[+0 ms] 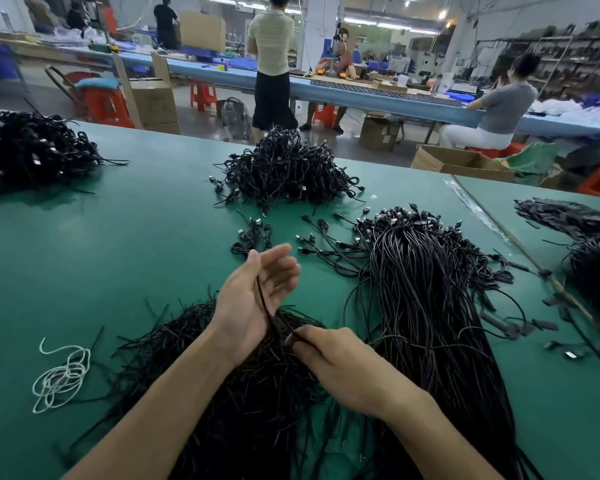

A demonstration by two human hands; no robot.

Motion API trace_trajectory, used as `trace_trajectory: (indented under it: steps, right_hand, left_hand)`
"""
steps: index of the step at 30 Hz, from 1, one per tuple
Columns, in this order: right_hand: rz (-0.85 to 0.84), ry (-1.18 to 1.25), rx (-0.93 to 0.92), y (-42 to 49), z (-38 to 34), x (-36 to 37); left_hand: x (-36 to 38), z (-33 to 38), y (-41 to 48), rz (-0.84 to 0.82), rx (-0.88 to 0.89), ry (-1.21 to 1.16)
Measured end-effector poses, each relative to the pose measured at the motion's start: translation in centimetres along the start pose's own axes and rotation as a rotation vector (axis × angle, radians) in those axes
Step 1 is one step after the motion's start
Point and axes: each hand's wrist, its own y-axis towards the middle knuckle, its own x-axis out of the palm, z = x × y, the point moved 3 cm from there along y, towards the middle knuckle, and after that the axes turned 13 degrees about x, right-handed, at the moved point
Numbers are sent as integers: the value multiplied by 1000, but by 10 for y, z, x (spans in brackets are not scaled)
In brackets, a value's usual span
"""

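My left hand (253, 296) hovers palm-up over a heap of short black ties (229, 382), its fingers straight and spread. A thin black tie (262, 299) lies across the palm, running from under the thumb down toward my right hand (329, 358). That hand pinches the tie's lower end between thumb and fingertips, knuckles up, just above the heap. To the right, a long bundle of black cables (426, 306) with connectors at its far end stretches away from me on the green table (118, 237).
A pile of coiled black cables (284, 168) sits at mid-table, another pile (32, 150) at far left. A small coiled bundle (252, 237) lies beyond my left hand. A white string (63, 375) lies at left. Dark strips (568, 216) lie on the adjoining table. People work at a blue bench behind.
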Motion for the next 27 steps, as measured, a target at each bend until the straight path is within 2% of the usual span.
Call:
trace_trajectory:
  steps: [2,3,5,7,10,14,16,18,20,22,24,25,27]
  right_hand:
    - [56,-5,-26,-5,-5,-11]
    - [117,5,-42,-6,-7,-20]
    - [255,14,-65,-6,-7,-39]
    - [345,26,-78,-5,-4,-55]
    - [427,159,-99,0,2,-65]
    - [388,460,-93,7,12,-57]
    - [326,450,-5,10,24,-48]
    - [238,325,131,12,38,-39]
    - [116,173,223,10,46,-31]
    - [22,88,204,6,42,-26]
    - [-46,60,122,1,30,-24]
    - [-67,70,81,-1,24,-25]
    - [-55,113,22,-5,15,-31]
  left_hand:
    - [-6,-2,-1,-103,115,467]
    - [-6,-2,-4,-206,153,709]
    - [0,-7,-12,-442,123,975]
    - [7,-12,-21,-522,-21,917]
    - [15,-10,-29,-500,-177,662]
    - [23,3,-27,-484,-339,209]
    - [24,12,-20,-406,-323,-54]
    - [22,19,-12,-249,-271,-294]
    - [17,19,-4,-75,-186,-399]
    - [15,12,4,21,-63,-350]
    - [12,1,8,53,52,-197]
    - [11,-5,8,47,104,-68]
    - [9,-12,5,-32,238,346]
